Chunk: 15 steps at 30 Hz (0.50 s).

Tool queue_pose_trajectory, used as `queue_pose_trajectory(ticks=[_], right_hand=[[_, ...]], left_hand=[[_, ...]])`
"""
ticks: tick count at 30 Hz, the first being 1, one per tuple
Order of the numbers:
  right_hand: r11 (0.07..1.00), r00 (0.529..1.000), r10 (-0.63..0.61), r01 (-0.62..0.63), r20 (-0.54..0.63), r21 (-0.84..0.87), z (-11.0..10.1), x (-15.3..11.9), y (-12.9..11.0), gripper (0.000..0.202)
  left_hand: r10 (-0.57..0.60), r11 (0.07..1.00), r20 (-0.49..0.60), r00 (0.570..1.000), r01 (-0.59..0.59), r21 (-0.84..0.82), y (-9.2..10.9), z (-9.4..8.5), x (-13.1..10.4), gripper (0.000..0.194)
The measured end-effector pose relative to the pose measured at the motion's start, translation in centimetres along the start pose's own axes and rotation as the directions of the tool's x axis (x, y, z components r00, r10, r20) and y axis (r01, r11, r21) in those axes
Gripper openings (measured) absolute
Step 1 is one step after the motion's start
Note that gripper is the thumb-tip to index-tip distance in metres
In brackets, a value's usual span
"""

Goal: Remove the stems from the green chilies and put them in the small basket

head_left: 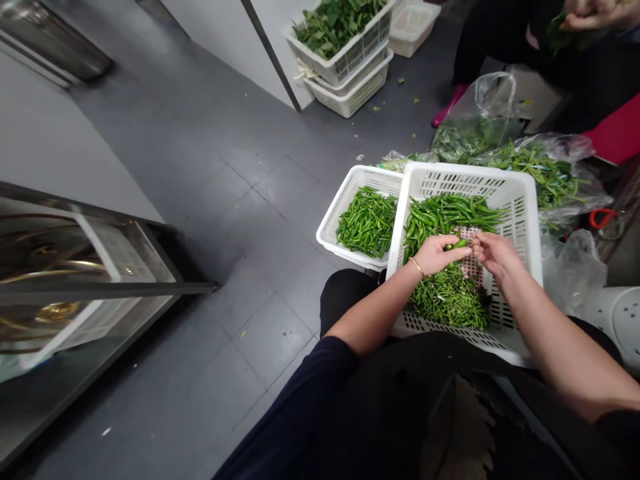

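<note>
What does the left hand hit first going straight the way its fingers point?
Likely the right hand, just across from the left hand; the gap is hard to judge from one view.

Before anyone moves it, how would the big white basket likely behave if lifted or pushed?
The big white basket looks like moulded plastic, so it should stay stiff. Its many slots suggest it is fairly light for its size. Because it seems to rest across the knees, a push on one side might tip it and slide the loose green chillies.
</note>
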State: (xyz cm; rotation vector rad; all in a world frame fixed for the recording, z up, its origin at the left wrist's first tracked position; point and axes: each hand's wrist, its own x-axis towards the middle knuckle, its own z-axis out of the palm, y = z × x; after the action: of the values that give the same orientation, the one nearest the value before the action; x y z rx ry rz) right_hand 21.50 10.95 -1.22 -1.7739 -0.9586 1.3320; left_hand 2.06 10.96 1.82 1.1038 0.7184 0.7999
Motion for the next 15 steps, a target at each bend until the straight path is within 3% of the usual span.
queue_pose_trajectory(ticks=[2,3,5,7,9,12,15], right_hand=[[0.954,0.992,0.011,-0.048,-0.127,-0.295,0.0,1.8,0.9,0.033],[0.877,0.988,-0.004,-0.069,-0.152,-0.476,0.0,2.6,1.1,0.036],[0.650,0.991,-0.057,-0.055,-0.121,-0.758,0.4,3.8,1.2,0.039],[0.496,0.994,-0.096,0.000,-0.054,-0.869,0.9,4.4,1.0,0.033],[0.543,0.999,-0.035,-0.002,-0.025,-0.840,1.1,4.3,0.5,0.023],[0.756,0.995,0.099,-0.072,0.006,-0.650,0.7,2.6,-0.5,0.017],[0.930,0.992,0.021,0.025,0.122,-0.367,0.4,-0.6,-1.7,0.019]], left_hand=[[-0.021,0.983,-0.052,0.998,0.011,-0.184,0.8,-0.7,-0.3,0.034],[-0.030,0.963,-0.077,0.997,0.009,-0.268,1.0,-1.1,-0.3,0.034],[-0.049,0.927,-0.113,0.992,0.003,-0.374,1.3,-1.5,-0.4,0.035],[-0.091,0.922,-0.121,0.989,0.038,-0.385,1.1,-1.7,-0.2,0.036],[-0.167,0.941,-0.132,0.977,0.118,-0.319,0.5,-1.6,0.1,0.033],[-0.233,0.970,-0.179,0.956,0.216,-0.114,-0.8,-1.3,0.7,0.032],[-0.172,0.978,-0.121,0.978,0.185,0.102,-1.8,-0.8,1.1,0.034]])
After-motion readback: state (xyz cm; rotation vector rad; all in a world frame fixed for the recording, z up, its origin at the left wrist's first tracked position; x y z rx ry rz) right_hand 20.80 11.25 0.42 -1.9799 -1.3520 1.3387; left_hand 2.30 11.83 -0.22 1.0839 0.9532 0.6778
